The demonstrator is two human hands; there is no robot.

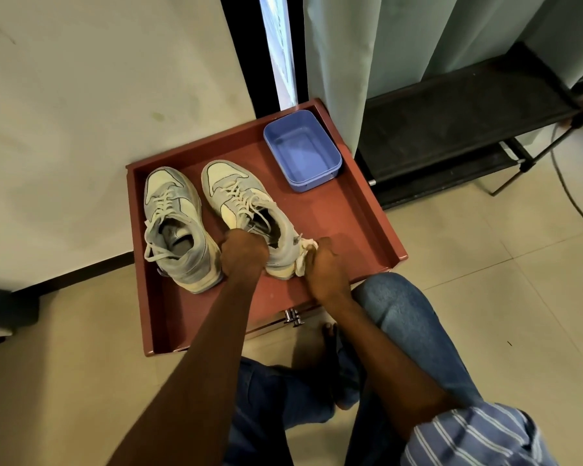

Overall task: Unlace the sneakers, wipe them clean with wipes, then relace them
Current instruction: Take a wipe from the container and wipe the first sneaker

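Down on a red tray [360,210] (tiled floor [485,257]), left grip [244,252] clamps sneaker [246,210], right grip [323,264] clamps wipe [305,253].

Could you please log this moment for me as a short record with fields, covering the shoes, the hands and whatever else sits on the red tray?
surface: red tray on a tiled floor
left sneaker: upright, still laced, untouched
right sneaker: upright, still laced, being wiped
left hand: grip on the right sneaker's collar at the heel
right hand: holds a white wipe against the sneaker's outer heel side
blue tub: far right corner of the tray, nothing visible inside
stage: wiping under way, unlacing not done
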